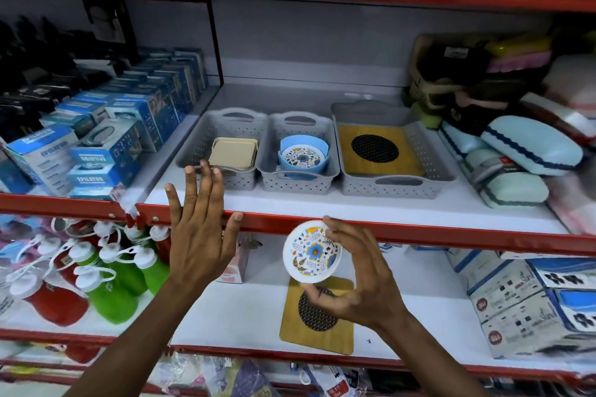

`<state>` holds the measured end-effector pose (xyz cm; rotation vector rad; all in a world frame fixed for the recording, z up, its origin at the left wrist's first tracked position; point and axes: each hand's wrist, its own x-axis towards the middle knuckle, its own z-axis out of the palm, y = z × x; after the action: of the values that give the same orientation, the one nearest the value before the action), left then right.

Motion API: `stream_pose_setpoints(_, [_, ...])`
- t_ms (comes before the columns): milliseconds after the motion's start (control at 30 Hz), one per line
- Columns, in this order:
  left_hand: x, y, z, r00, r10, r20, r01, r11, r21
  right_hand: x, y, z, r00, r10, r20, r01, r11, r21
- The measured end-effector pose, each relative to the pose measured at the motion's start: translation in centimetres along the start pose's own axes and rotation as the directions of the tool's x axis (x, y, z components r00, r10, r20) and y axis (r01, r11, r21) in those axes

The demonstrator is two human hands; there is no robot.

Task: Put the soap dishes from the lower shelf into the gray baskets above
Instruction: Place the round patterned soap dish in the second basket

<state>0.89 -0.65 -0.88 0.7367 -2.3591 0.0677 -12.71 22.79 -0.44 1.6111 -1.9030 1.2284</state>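
The right hand (351, 271) pinches a floral soap dish (312, 251) (left hand (200, 232) open, empty), which next needs lifting into the middle gray basket (298, 184).

I see a white round dish (312, 256) printed with blue, yellow and black flowers, and the same print sits inside a blue bowl (303, 156) in the middle of three gray baskets (300, 177). The left basket (200, 151) holds beige squares (233, 153), the right basket (425, 151) a yellow wood-grain board (380, 151) with a black mesh circle. The shelf edge (419, 232) is red; bottles (109, 287) are green and red with white caps.
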Motion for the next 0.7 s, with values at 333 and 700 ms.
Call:
stream_pose_setpoints(333, [0.0,-0.2,-0.1,1.000,0.009,0.017,-0.009,1.000,-0.014,7.1,-2.7,0.4,0.941,0.338,-0.015,-0.334,0.934,0.127])
stream_pose_setpoints(700, [0.0,-0.3,0.1,1.000,0.016,0.010,-0.015,1.000,-0.018,9.0,-2.0,0.5,0.912,0.408,-0.024,-0.407,0.912,0.038])
